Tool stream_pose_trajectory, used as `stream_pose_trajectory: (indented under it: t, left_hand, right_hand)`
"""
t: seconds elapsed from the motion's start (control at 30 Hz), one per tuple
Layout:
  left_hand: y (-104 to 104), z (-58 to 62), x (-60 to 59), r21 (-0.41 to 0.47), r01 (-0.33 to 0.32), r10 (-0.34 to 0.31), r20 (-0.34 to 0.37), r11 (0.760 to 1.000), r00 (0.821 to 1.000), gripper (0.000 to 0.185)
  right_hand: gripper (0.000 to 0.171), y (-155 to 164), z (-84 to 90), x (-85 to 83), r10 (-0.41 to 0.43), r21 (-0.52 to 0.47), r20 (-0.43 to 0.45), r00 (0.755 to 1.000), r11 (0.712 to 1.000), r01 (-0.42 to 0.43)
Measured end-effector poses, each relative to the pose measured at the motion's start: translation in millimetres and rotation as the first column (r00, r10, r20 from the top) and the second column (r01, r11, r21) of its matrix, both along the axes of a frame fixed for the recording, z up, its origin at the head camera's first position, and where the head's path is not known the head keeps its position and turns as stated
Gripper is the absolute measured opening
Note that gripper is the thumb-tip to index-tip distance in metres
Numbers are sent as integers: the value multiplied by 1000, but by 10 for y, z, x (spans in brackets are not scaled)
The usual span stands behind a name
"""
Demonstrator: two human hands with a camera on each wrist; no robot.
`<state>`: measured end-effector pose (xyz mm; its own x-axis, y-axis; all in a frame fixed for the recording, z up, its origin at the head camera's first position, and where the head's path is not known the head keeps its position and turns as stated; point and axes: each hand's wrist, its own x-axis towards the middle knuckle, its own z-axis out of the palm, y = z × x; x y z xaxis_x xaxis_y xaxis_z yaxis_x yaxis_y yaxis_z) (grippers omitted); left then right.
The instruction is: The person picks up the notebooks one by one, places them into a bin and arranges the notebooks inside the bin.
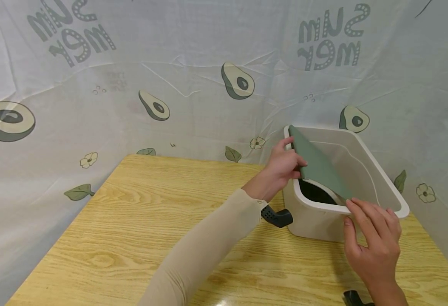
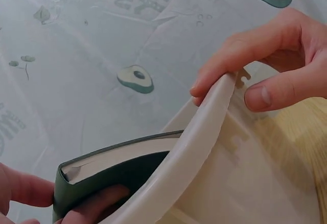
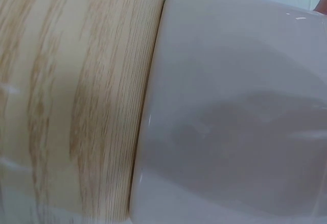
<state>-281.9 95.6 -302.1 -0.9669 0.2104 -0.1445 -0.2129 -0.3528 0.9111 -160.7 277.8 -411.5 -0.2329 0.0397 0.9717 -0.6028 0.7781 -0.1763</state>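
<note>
A green hardcover book [image 1: 319, 165] lies tilted across the open top of a white plastic bin [image 1: 377, 170] at the table's right. My left hand [image 1: 294, 160] grips the book's upper left edge; in the left wrist view its fingers [image 2: 23, 189] wrap the book [image 2: 117, 157] at the spine end. My right hand [image 1: 352, 212] holds the bin's near rim by the book's lower corner. The left wrist view shows that right hand [image 2: 225, 89] pinching the rim [image 2: 204, 147] between fingers and thumb. Something dark [image 1: 316, 193] lies inside the bin under the book.
The bin [image 3: 230, 106] stands on a light wooden table [image 1: 151, 221], close to its right and far edges. An avocado-print cloth [image 1: 208, 63] hangs behind and to both sides. A black wrist-camera mount [image 1: 277, 216] sits at my left wrist.
</note>
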Motion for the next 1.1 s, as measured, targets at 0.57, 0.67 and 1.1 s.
stream_pose_trajectory:
  t: [0.57,0.67,1.1]
  left_hand:
    - [116,60,33,19,-27,26,66,999,997,83]
    - [104,77,33,20,20,-21,58,1000,998,74]
    - [105,235,79,136,207,-219,87,969,972,91]
  right_hand:
    - [38,-48,30,-8,12,0,-20,1000,1000,-12]
    - [37,-68,54,-16,18,-4,-43,999,1000,-18]
    - [38,-42,53,9,-1,5,-21,1000,1000,1]
